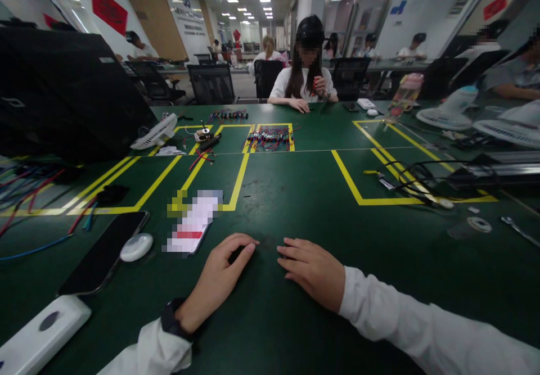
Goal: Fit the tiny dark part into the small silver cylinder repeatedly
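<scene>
My left hand [223, 268] rests on the green tabletop [270, 319], its fingers loosely curved with a gap between thumb and forefinger. Nothing shows in it. Beside its wrist, to the left, lies a lit phone [194, 223] whose screen is blurred out. My right hand [314, 271] lies palm down on the table, fingers stretched and slightly apart, holding nothing. The two hands face each other with a small space between their fingertips and do not touch.
Left are a dark phone [105, 254], a white oval case [136, 247] and a white device [44, 335]. Wired parts [270, 137] lie ahead. Black cables [411, 178], a clear cup [470, 227] and a wrench [518, 230] lie right. A person [306, 77] sits opposite.
</scene>
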Motion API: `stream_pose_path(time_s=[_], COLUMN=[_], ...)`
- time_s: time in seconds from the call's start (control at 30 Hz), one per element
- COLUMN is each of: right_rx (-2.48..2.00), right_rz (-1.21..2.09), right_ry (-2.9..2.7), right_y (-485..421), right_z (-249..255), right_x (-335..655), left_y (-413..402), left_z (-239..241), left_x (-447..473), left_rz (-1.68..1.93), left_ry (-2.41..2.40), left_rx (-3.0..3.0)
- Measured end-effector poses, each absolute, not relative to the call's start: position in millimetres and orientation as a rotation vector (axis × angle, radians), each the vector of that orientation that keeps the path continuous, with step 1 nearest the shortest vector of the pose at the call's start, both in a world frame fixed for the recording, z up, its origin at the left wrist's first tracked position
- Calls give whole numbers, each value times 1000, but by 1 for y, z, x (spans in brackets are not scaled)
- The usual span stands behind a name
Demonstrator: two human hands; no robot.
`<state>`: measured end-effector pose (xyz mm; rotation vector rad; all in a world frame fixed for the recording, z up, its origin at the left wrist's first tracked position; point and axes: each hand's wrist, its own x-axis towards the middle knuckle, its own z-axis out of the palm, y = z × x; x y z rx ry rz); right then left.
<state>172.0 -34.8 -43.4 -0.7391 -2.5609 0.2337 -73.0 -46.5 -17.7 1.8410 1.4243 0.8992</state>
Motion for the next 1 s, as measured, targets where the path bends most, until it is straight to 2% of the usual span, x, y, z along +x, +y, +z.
stream_pose_path(time_s=[0.13, 0.27, 0.47, 0.6, 0.67, 0.8, 1.0], right_rx=[-688, -731, -1222, -1659, -1992, -2378, -2312], right_rz=[265, 216, -346, -778, -715, -232, -349], right_ry=[-2490, -2424, -2026, -1766, -1655, -1520, -1429], right_y=[-30, -25, 3, 9, 7, 5, 11], right_z=[-50, -34, 7, -2, -16, -36, -46], right_x=[174, 192, 314, 429, 468, 497, 520], left_y=[-47, -49, -48, -47, -46, -47, -48], left_z=[-15, -13, -11, -12, -12, -12, -11], left_x=[-72, -74, -75, -70, -69, -69, -71], left_rz=[887, 874, 907, 934, 935, 929, 912], left_ry=[1417, 1409, 1415, 1403, 1406, 1417, 1414], left_rx=[1839, 1825, 1805, 1810, 1811, 1808, 1803])
